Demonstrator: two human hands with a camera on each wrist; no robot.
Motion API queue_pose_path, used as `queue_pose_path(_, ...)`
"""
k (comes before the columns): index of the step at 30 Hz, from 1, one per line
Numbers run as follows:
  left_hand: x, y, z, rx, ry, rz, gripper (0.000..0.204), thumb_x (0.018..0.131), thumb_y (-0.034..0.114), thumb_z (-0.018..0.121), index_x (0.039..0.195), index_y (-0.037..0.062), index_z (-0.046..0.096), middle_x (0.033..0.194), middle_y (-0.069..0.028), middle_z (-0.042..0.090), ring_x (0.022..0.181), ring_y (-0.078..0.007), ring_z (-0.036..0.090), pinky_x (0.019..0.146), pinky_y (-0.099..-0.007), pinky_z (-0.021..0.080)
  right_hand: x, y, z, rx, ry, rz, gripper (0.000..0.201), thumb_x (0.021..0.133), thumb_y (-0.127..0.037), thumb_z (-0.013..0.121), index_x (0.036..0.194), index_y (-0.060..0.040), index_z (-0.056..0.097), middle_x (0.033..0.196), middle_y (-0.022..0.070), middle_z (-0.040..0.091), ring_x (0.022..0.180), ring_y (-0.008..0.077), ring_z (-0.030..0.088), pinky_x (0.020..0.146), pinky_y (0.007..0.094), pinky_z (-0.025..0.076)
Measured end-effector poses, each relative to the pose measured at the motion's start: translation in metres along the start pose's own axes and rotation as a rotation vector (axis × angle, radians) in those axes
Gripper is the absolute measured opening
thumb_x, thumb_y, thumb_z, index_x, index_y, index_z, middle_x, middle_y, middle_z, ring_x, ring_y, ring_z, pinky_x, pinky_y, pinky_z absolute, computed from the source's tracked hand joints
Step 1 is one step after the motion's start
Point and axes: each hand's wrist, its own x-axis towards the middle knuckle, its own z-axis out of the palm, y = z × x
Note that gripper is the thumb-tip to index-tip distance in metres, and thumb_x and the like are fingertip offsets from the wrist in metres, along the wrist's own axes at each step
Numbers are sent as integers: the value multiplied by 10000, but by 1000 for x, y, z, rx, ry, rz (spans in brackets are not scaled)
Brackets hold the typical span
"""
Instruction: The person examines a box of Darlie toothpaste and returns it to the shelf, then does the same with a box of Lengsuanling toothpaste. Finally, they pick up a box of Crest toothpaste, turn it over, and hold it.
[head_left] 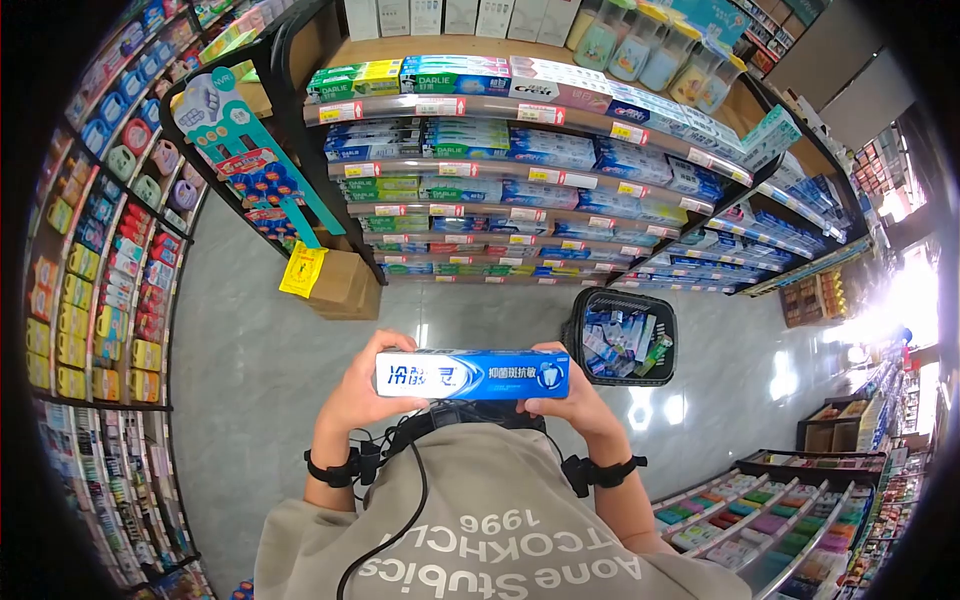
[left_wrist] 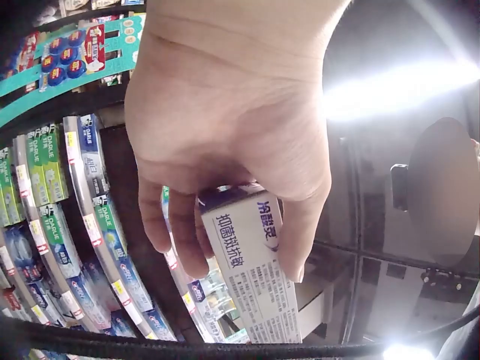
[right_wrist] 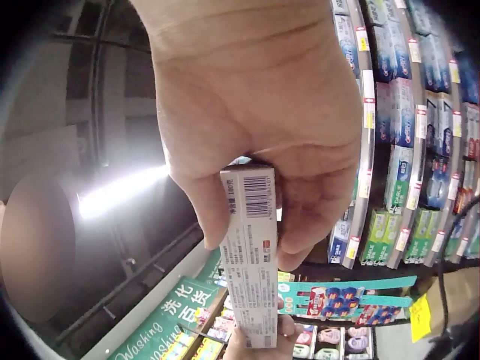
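A blue and white toothpaste box (head_left: 472, 375) is held level in front of the chest, its printed front facing up in the head view. My left hand (head_left: 358, 392) grips one end, thumb on the near side and fingers on the far side. The other end is pinched by my right hand (head_left: 578, 398) in the same way. In the left wrist view, small printed text covers the pale face of the toothpaste box (left_wrist: 251, 262) between thumb and fingers. A barcode shows on the toothpaste box (right_wrist: 251, 255) in the right wrist view.
Ahead stands a shelf (head_left: 470, 168) stacked with toothpaste boxes. A black basket (head_left: 668, 372) holding several packages sits on the floor at front right. A cardboard box (head_left: 345, 285) with a yellow bag stands at front left. Another stocked shelf (head_left: 100, 300) runs along the left.
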Motion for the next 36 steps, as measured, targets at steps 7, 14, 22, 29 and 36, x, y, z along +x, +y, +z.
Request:
queue_pose_path(7,-4,-3,-2,-25,-1,-17,681,664,137,962,1196,81,541,1154,-45,593,1088,-154,589,946,-316,487,-1,-3,6,47,8,50,730,808,-42,859,1389,-62,417,1087,50,640,892,114,656,716,280,578)
queue_pose_path(14,-9,-2,-8,-13,-21,-69,688,672,99,944,1216,81,524,1210,-66,558,1145,-152,549,993,-315,459,3,-1,11,22,1,30,737,812,-52,840,1397,-72,392,993,100,702,857,188,716,670,299,569)
queue_pose_path(22,-13,-3,-12,13,25,-15,671,667,151,959,1190,76,546,1144,-50,600,1070,-159,596,931,-318,492,7,2,14,11,-11,40,738,809,-48,838,1393,-69,388,979,97,693,856,195,712,673,301,568)
queue_pose_path(29,-15,-4,-15,-4,37,-29,674,667,151,960,1195,80,547,1148,-48,595,1076,-158,593,930,-316,492,10,-2,18,-7,-19,55,736,807,-49,836,1390,-66,388,979,98,693,856,197,714,672,297,563)
queue_pose_path(36,-18,1,-17,28,53,-31,676,670,149,960,1201,81,548,1154,-41,592,1080,-153,588,934,-315,491,14,-4,21,-22,-24,56,727,803,-59,840,1379,-65,397,974,99,696,855,197,714,669,301,564)
